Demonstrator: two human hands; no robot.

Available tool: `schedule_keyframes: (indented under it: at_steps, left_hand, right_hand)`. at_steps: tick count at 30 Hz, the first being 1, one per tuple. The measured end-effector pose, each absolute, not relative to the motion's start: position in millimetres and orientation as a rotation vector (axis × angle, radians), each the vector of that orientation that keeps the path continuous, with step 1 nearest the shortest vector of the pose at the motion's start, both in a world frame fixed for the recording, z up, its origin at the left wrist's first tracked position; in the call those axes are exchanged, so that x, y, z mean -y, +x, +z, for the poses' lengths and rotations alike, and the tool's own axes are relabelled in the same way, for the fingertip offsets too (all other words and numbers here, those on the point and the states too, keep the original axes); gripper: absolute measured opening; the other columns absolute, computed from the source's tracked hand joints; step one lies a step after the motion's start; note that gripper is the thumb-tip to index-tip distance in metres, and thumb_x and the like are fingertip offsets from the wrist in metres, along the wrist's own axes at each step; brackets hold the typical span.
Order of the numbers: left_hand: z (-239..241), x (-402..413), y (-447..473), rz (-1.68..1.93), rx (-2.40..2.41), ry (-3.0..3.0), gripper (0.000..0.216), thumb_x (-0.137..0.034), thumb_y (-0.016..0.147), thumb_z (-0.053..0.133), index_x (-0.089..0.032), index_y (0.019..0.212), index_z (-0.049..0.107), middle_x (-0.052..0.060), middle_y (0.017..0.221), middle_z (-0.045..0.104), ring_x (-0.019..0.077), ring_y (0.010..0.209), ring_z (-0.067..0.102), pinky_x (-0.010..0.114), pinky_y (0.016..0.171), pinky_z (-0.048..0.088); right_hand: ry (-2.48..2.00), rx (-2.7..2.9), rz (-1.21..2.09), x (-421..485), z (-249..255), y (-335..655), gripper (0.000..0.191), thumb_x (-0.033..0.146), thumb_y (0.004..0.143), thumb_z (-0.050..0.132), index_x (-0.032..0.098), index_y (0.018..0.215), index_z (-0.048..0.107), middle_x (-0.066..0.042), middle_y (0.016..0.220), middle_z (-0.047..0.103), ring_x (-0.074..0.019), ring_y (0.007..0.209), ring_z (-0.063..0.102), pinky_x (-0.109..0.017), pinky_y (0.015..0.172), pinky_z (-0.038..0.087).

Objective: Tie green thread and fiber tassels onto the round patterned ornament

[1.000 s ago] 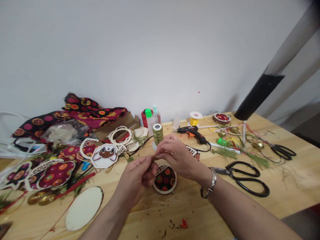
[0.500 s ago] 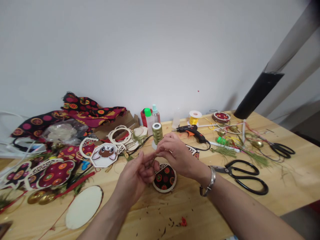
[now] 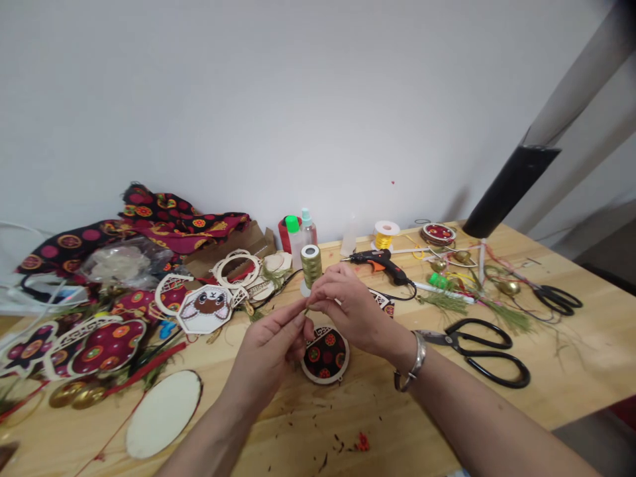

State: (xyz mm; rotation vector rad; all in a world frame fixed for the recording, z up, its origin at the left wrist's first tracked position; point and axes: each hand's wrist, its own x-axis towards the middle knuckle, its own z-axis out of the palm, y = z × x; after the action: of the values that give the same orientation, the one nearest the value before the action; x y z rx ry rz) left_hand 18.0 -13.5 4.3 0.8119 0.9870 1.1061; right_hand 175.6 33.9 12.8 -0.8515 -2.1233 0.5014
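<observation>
In the middle of the view my left hand (image 3: 275,341) and my right hand (image 3: 348,305) meet at the fingertips. Both are closed in a pinch, and a small bit of what looks like green thread (image 3: 307,311) shows between them; most of it is hidden by the fingers. Just beneath them lies a round pendant (image 3: 325,358) with dark flowered fabric and a pale wooden rim, partly covered by my left fingers. Behind the hands stands a spool of olive thread (image 3: 311,266).
Large black-handled scissors (image 3: 477,348) lie right of my wrist. A glue gun (image 3: 380,262) and a yellow cord spool (image 3: 386,235) sit behind. Fabric pieces, wooden frames and a sheep-faced octagon (image 3: 206,308) crowd the left. A pale oval disc (image 3: 163,414) lies front left.
My left thumb has come up against the index finger, and its fingers have drawn closer to the right fingertips. The right hand keeps its pinch; the view has shifted slightly.
</observation>
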Motion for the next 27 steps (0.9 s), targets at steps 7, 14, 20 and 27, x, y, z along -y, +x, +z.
schedule_keyframes:
  at_steps: [7,14,20,27]
  left_hand:
    - [2,12,17,1.159,-0.998,0.845,0.034,-0.026,0.075,0.065,-0.017,0.108,0.065,-0.001,0.060,0.055,0.0054,0.049,0.038,0.016,0.045,0.028]
    - [1,12,16,1.188,-1.070,0.842,0.044,-0.028,0.073,0.066,-0.016,0.115,0.060,0.000,0.061,0.057,0.0078,0.052,0.040,0.019,0.046,0.030]
    - [-2,13,18,1.157,-1.135,1.014,0.048,-0.032,0.077,0.062,-0.020,0.123,0.055,-0.002,0.060,0.054,0.0089,0.052,0.040,0.020,0.048,0.032]
    - [-3,19,20,1.101,-1.275,1.339,0.049,-0.031,0.082,0.053,-0.020,0.130,0.048,-0.001,0.066,0.056,0.0115,0.058,0.046,0.023,0.056,0.039]
  right_hand:
    - [-1.061,2.000,0.417,-37,20,186,0.026,0.003,0.079,0.043,0.016,0.096,0.058,-0.005,0.087,0.064,-0.0180,0.086,0.050,-0.031,0.078,0.040]
    - [-1.673,1.766,-0.160,-52,23,220,0.021,0.004,0.071,0.050,0.013,0.087,0.059,-0.015,0.075,0.056,-0.0284,0.079,0.048,-0.040,0.067,0.036]
    - [-1.166,1.931,0.321,-42,29,202,0.012,0.018,0.083,0.054,0.020,0.080,0.065,-0.005,0.078,0.064,-0.0193,0.079,0.050,-0.034,0.075,0.038]
    - [-0.969,2.036,0.688,-24,26,175,0.010,0.020,0.080,0.060,0.020,0.075,0.069,0.001,0.067,0.057,-0.0134,0.072,0.049,-0.028,0.069,0.037]
